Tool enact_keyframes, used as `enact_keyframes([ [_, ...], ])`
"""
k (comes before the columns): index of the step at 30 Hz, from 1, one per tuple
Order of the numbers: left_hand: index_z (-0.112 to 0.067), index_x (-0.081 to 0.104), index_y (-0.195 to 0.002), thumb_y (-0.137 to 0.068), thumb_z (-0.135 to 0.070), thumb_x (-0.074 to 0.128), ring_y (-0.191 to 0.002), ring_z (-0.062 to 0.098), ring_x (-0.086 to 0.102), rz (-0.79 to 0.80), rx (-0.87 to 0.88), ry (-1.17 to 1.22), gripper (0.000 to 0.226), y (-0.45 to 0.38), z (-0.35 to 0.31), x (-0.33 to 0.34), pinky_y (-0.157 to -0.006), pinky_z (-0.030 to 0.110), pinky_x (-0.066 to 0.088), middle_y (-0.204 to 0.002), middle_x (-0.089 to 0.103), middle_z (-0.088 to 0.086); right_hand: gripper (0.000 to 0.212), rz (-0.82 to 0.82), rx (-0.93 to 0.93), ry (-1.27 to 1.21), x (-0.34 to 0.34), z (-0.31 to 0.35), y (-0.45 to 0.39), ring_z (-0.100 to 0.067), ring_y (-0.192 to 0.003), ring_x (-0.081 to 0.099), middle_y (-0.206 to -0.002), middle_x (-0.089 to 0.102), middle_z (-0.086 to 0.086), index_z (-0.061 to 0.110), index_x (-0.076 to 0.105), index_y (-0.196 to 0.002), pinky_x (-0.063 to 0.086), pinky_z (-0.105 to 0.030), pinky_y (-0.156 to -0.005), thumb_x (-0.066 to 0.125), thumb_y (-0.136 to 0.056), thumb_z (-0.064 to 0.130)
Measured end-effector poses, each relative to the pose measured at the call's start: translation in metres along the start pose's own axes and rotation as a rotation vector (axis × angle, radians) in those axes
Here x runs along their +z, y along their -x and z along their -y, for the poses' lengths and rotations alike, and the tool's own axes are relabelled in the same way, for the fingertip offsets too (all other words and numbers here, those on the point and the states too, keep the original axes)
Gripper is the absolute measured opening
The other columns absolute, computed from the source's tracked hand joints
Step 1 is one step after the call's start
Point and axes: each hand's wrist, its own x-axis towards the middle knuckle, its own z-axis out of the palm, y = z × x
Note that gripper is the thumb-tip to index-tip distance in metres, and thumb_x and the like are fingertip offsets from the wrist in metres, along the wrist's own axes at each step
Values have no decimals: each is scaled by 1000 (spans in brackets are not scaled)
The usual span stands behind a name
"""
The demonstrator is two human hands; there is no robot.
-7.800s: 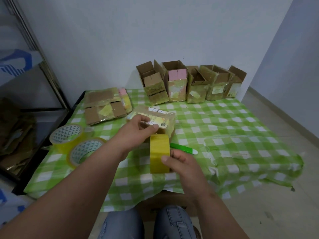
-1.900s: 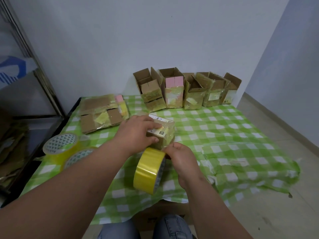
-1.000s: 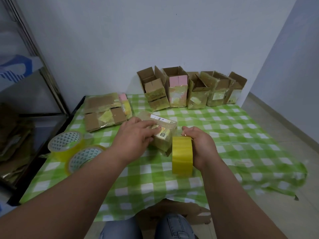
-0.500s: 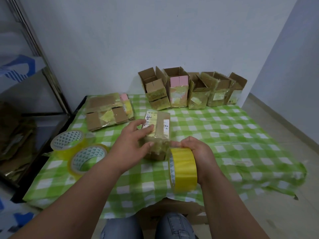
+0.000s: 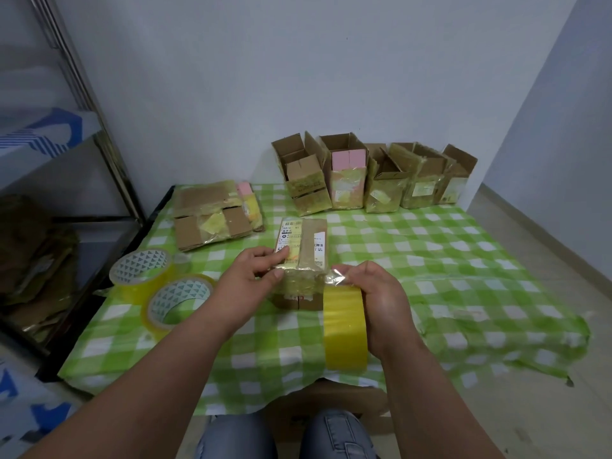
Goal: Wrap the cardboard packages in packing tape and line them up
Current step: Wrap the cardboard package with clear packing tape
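One flat brown cardboard package lies between both hands. Left hand pinches its near-left edge; right hand grips the yellow packing-tape roll beside it. Advice: keep strip taut, press down firmly.

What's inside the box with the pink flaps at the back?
The box with pink flaps stands open in the row by the wall. Only its pink flaps and cardboard walls show; anything deeper inside is hidden.

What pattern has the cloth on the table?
Green and white checks on the cloth, seen in the head view.
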Motion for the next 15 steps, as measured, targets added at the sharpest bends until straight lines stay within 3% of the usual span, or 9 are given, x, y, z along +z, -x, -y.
enact_keyframes([
  [3, -29, 63, -126, -94, -12, 63, -87, -9, 49, -59, 40, -97, 37, -2, 1, 2, -78, -4, 32, -103, 47, -7, 28, 98, -83, 84, 5, 3, 3, -26, -78, 69, -101, 74, -9, 10, 60, -62, 57, -38, -66, 55, -86, -4],
  [6, -26, 62, -127, -93, -7, 63, -83, -10, 45, -75, 81, -183, 39, -7, 0, 3, -76, -4, 30, -94, 41, -7, 24, 134, -89, 176, 10, 2, 3, -20, -77, 69, -100, 75, -6, 7, 56, -70, 55, -31, -63, 52, -91, -3],
  [10, -28, 63, -125, -95, -5, 58, -82, 1, 44, -42, 40, -141, 38, -9, -2, 1, -74, -1, 35, -92, 40, -4, 25, 109, -149, 304, 13, 5, 0, -22, -95, 68, -95, 76, -2, 11, 57, -70, 51, -43, -91, 53, -94, 2],
  [15, -40, 61, -115, -96, 2, 52, -74, -6, 44, -24, 28, -89, 47, -8, -2, -2, -68, 1, 36, -91, 40, -4, 27, 7, -145, 330, 6, 1, -1, -28, -94, 68, -90, 76, -3, 14, 55, -71, 49, -53, -97, 50, -97, 7],
])
